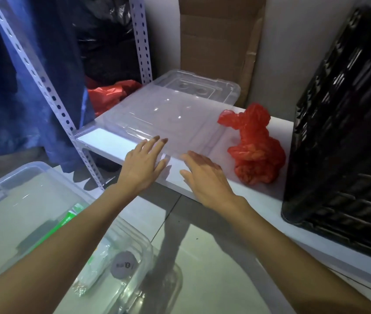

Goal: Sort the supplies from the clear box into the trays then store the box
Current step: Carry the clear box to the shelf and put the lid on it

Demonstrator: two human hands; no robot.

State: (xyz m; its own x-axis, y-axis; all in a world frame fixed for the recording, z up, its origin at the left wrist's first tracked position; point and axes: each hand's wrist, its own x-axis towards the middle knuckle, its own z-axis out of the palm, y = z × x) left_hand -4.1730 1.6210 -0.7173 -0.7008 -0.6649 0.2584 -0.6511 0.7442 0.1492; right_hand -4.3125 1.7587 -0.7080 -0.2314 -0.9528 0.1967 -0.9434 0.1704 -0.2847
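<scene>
head | both hands (143,165) (205,175) flat, fingers straight | touching clear box (171,114) | shelf (109,143)

head view, close, downward over shelf (202,191)

- Clear box (171,114) beyond the hands: glossy see-through plastic.
- Bag (254,152) right of them: crinkled red plastic film.
- Crate (343,137): shiny black plastic.
- Shelf (112,143): smooth, white.

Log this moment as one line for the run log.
step: store box | box: on shelf | left hand: open, fingertips on box | right hand: open, at box edge | red bag: right of box
</scene>
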